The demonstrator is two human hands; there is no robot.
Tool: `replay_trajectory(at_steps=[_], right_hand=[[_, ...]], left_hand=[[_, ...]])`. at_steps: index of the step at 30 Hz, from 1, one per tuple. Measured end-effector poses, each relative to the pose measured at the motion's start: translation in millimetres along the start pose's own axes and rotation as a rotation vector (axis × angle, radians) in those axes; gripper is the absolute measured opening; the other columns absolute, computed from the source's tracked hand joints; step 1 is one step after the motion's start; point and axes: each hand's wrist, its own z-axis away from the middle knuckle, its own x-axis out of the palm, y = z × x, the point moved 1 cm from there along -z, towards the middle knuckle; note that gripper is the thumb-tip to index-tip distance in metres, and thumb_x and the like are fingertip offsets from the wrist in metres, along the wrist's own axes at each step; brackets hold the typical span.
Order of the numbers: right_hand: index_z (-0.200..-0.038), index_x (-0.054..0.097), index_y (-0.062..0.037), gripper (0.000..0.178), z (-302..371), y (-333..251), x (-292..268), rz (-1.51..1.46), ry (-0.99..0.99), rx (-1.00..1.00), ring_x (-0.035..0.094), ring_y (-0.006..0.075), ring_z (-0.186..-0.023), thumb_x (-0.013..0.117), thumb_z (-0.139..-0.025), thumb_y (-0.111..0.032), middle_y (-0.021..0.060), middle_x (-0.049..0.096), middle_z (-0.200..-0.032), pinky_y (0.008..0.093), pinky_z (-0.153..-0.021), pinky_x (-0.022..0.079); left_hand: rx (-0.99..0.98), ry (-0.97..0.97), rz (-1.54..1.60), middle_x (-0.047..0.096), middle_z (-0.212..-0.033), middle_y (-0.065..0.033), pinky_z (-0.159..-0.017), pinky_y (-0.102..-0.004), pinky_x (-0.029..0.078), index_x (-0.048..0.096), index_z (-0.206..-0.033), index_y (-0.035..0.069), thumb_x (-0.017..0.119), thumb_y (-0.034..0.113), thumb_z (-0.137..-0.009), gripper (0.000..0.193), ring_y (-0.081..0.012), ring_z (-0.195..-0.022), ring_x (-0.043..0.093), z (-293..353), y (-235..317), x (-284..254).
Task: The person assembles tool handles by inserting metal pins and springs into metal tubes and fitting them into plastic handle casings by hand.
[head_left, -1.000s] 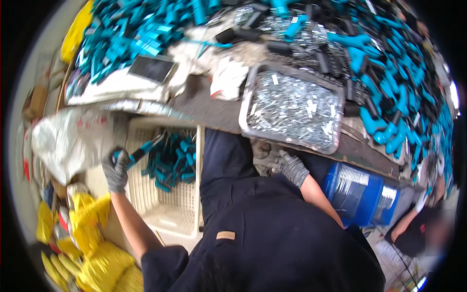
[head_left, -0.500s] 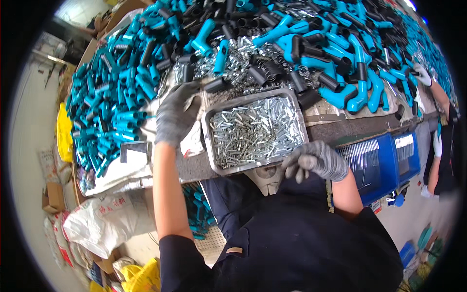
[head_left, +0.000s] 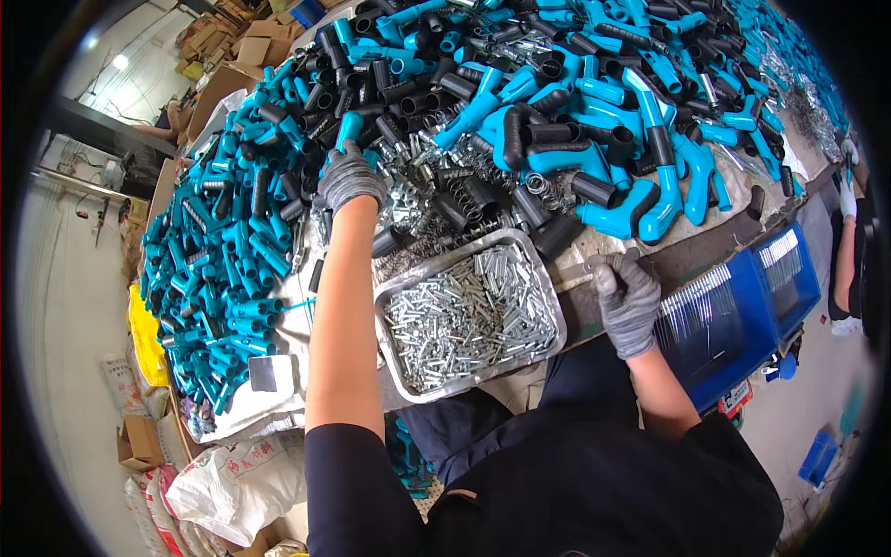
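Observation:
My left hand, in a grey knit glove, reaches into the heap beyond the tray. Its fingers are closed around a teal plastic handle piece, whose upper end sticks out past them. A shallow metal tray full of short silvery metal pins rests at the table's front edge, between my arms. To the right of the tray is my right hand, also gloved, held above the table edge. Its fingers are curled in with the thumb up; whatever they hold, if anything, cannot be made out.
Teal handle pieces, black sleeves and loose springs cover the table. Blue bins with thin metal rods stand at the right edge. A phone-like object lies front left. Another person's gloved hand works at far right.
My left hand has moved farther forward into the heap and closed on a teal handle piece. My right hand has moved from the tray's near corner to the right. The view has shifted.

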Motion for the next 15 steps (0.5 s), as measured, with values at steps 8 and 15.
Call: replay_trajectory(at_steps=[8, 15], right_hand=[[-0.087, 0.066, -0.0072, 0.009, 6.8, 9.1, 10.7, 0.139, -0.127, -0.216, 0.062, 0.0253, -0.059, 0.068, -0.08, -0.013, 0.0089, 0.066, -0.073, 0.0358, -0.055, 0.049], [-0.085, 0.066, -0.009, 0.01, 7.0, 13.7, 10.0, 0.16, -0.162, -0.194, 0.062, 0.0235, -0.058, 0.068, -0.079, -0.016, 0.0074, 0.065, -0.071, 0.0349, -0.054, 0.048]], left_hand=[[0.327, -0.351, 0.044, 0.056, -0.127, -0.0156, -0.096, -0.0434, 0.045, 0.064, -0.115, 0.02, 0.044, 0.047, -0.089, 0.042, -0.0338, -0.114, 0.056, -48.9, 51.2, 27.8], [0.268, -0.299, -0.055, 0.046, -0.136, -0.023, -0.098, -0.0435, 0.043, 0.045, -0.135, 0.017, 0.05, 0.046, -0.088, 0.056, -0.0347, -0.119, 0.053, -38.7, 54.2, 20.5]])
